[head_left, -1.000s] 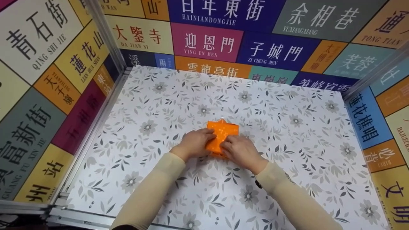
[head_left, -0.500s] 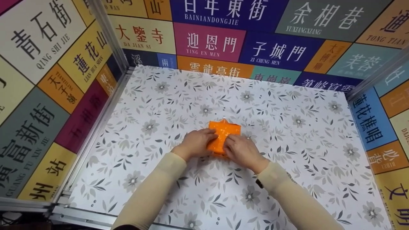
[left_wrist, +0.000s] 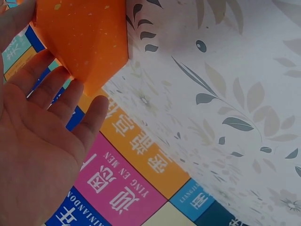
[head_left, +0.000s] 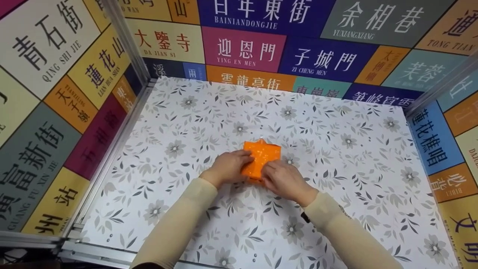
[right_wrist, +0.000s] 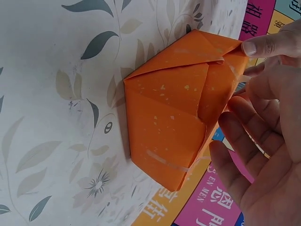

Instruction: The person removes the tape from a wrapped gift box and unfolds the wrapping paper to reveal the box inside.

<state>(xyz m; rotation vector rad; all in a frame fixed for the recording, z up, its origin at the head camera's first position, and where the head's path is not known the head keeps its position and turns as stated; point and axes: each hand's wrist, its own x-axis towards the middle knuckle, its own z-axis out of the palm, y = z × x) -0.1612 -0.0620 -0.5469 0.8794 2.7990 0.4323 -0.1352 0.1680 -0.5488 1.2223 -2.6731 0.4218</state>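
Observation:
An orange speckled wrapped packet [head_left: 260, 155] lies near the middle of the table, with folded flaps and clear tape strips on its near end [right_wrist: 164, 108] in the right wrist view. The left hand [head_left: 228, 168] holds the packet's left side, thumb and fingers around its edge; in the left wrist view the fingers of this hand [left_wrist: 47, 127] lie along the orange side [left_wrist: 84, 37]. At the packet's lower right, the right hand [head_left: 285, 181] grips it; in the right wrist view the thumb of that hand [right_wrist: 268, 99] presses a corner of the folds.
A white floral sheet [head_left: 209, 116] covers the table. Metal frame rails [head_left: 108, 157] run along its left side and front edge. Colourful panels with Chinese lettering [head_left: 242, 48] stand at the back, left and right. A dark band shows at the right sleeve [head_left: 328, 213].
The right hand has shifted slightly down along the packet's right side. The left hand keeps its place on the packet. The head view has shifted a little.

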